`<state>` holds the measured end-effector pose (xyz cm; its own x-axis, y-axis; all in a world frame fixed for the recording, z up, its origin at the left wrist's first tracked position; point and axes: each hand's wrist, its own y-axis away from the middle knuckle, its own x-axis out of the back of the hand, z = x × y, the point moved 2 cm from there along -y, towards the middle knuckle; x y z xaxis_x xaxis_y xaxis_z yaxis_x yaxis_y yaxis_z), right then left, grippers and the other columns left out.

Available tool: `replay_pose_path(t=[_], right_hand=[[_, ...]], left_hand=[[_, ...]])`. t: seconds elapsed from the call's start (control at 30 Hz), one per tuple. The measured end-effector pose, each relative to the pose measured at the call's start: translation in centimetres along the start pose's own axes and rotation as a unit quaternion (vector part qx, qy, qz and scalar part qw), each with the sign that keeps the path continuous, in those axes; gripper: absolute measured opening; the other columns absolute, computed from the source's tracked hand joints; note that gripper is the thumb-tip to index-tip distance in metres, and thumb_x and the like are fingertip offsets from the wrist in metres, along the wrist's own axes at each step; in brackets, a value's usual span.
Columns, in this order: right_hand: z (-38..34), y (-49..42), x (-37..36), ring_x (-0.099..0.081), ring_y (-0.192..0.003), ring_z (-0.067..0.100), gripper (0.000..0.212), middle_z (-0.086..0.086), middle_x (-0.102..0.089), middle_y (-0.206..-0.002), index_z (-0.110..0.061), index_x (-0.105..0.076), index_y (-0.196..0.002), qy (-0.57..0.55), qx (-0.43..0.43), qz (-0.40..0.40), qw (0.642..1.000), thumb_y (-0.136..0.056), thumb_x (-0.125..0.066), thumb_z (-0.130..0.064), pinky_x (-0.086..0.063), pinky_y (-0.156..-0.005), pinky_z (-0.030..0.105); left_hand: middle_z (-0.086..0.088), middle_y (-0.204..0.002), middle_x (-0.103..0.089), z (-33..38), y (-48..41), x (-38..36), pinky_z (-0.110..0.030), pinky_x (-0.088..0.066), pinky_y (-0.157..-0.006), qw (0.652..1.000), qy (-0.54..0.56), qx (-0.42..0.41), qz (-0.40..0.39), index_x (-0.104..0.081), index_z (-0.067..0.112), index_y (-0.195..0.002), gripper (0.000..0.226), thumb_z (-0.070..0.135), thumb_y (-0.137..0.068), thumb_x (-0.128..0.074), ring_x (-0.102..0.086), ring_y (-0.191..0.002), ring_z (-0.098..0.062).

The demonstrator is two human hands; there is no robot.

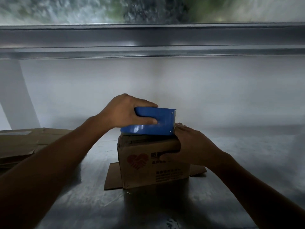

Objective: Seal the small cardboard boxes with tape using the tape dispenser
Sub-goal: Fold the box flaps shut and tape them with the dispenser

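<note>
Atop cardboard box (pixel 148 164), tape dispenser (pixel 160 120) in left hand (pixel 125 111) grip, right hand (pixel 193 146) round box.

The tape dispenser (pixel 153 120) in my left hand (pixel 125 111) is solid bright blue. My small cardboard box (pixel 142 179) is plain brown, printed with a red heart logo (pixel 137 161) and rows of red lettering (pixel 168 175). The flattened cardboard (pixel 21 142) is the same brown, the table (pixel 181 209) dull grey
</note>
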<state>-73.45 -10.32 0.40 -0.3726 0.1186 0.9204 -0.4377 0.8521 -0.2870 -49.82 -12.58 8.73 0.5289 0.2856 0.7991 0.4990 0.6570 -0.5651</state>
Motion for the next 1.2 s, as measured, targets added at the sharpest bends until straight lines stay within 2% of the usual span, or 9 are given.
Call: replay_pose_path(t=[0.13,0.23,0.3,0.43,0.57,0.83,0.97,1.13,1.2], right_hand=[[0.1,-0.1,0.1,-0.048,-0.112,0.005,0.108,-0.013,-0.05,-0.134,-0.032,-0.044,-0.141,0.01,-0.008,-0.004,1.0,-0.054,-0.039,-0.096,-0.043,-0.099,0.028],[0.1,-0.2,0.3,-0.041,-0.135,0.01,0.102,-0.008,-0.04,-0.154,-0.03,-0.031,-0.154,0.037,-0.005,-0.029,0.999,-0.072,-0.057,-0.087,-0.034,-0.11,0.03],[0.0,-0.1,0.6,-0.034,-0.143,0.011,0.1,-0.009,-0.034,-0.16,-0.031,-0.025,-0.157,0.05,0.0,-0.038,0.998,-0.075,-0.053,-0.081,-0.03,-0.114,0.032],[-0.2,0.0,1.0,-0.039,-0.134,0.005,0.089,-0.016,-0.04,-0.153,-0.043,-0.026,-0.153,0.039,0.019,-0.024,0.999,-0.077,-0.056,-0.079,-0.032,-0.101,0.026],[-0.2,0.1,1.1,-0.032,-0.144,0.009,0.098,-0.018,-0.029,-0.16,-0.042,-0.016,-0.157,0.059,0.024,-0.036,0.997,-0.075,-0.051,-0.083,-0.033,-0.111,0.034],[-0.4,-0.1,1.1,-0.032,-0.143,0.006,0.094,-0.023,-0.024,-0.162,-0.056,-0.005,-0.154,0.07,0.042,-0.037,0.996,-0.078,-0.053,-0.084,-0.038,-0.111,0.037],[-0.9,0.2,1.3,-0.037,-0.137,0.007,0.081,-0.022,-0.032,-0.156,-0.059,-0.013,-0.151,0.076,0.063,-0.034,0.995,-0.084,-0.054,-0.077,-0.041,-0.104,0.034],[-0.9,0.3,1.5,0.003,-0.154,0.01,0.086,-0.014,-0.001,-0.169,-0.05,-0.012,-0.156,0.12,0.048,-0.07,0.989,-0.084,-0.047,-0.08,-0.01,-0.123,0.034],[-1.5,0.1,1.6,0.008,-0.153,0.006,0.085,-0.011,-0.001,-0.169,-0.041,-0.014,-0.158,0.157,0.069,-0.077,0.982,-0.089,-0.048,-0.075,-0.004,-0.124,0.031]], left_hand=[[0.03,-0.104,-0.073,1.0,-1.5,0.9,-0.033,-0.059,-0.09,0.996,0.029,0.048,-0.07,-0.073,0.049,-0.113,0.053,0.076,-0.068,-0.069,-0.068,-0.094,0.004],[0.027,-0.1,-0.074,1.2,-2.3,2.2,-0.032,-0.06,-0.086,0.991,0.006,0.085,-0.104,-0.076,0.047,-0.107,0.05,0.077,-0.067,-0.066,-0.066,-0.089,0.005],[0.024,-0.096,-0.074,1.0,-2.4,3.5,-0.027,-0.059,-0.078,0.985,-0.013,0.115,-0.125,-0.077,0.046,-0.101,0.041,0.073,-0.072,-0.069,-0.066,-0.084,0.006],[0.015,-0.089,-0.077,0.0,-1.7,5.6,-0.023,-0.056,-0.068,0.979,0.011,0.155,-0.135,-0.081,0.037,-0.095,0.026,0.058,-0.081,-0.074,-0.071,-0.076,-0.003],[0.005,-0.087,-0.078,-1.3,0.2,8.1,-0.032,-0.057,-0.075,0.97,0.045,0.202,-0.123,-0.082,0.031,-0.09,0.023,0.051,-0.081,-0.075,-0.074,-0.078,-0.015],[0.0,-0.088,-0.078,-2.7,4.2,10.5,-0.031,-0.053,-0.076,0.956,0.09,0.245,-0.13,-0.083,0.026,-0.091,0.027,0.049,-0.083,-0.071,-0.074,-0.077,-0.018],[0.002,-0.089,-0.079,-3.4,5.5,9.9,-0.032,-0.054,-0.076,0.952,0.109,0.26,-0.117,-0.083,0.029,-0.092,0.031,0.054,-0.077,-0.071,-0.074,-0.078,-0.017],[0.001,-0.091,-0.079,-4.1,6.5,9.2,-0.033,-0.056,-0.078,0.946,0.134,0.279,-0.095,-0.083,0.029,-0.094,0.034,0.054,-0.074,-0.074,-0.075,-0.082,-0.021],[0.002,-0.091,-0.079,-4.2,6.6,9.1,-0.035,-0.056,-0.081,0.946,0.136,0.28,-0.096,-0.083,0.029,-0.096,0.035,0.055,-0.074,-0.074,-0.076,-0.083,-0.021]])
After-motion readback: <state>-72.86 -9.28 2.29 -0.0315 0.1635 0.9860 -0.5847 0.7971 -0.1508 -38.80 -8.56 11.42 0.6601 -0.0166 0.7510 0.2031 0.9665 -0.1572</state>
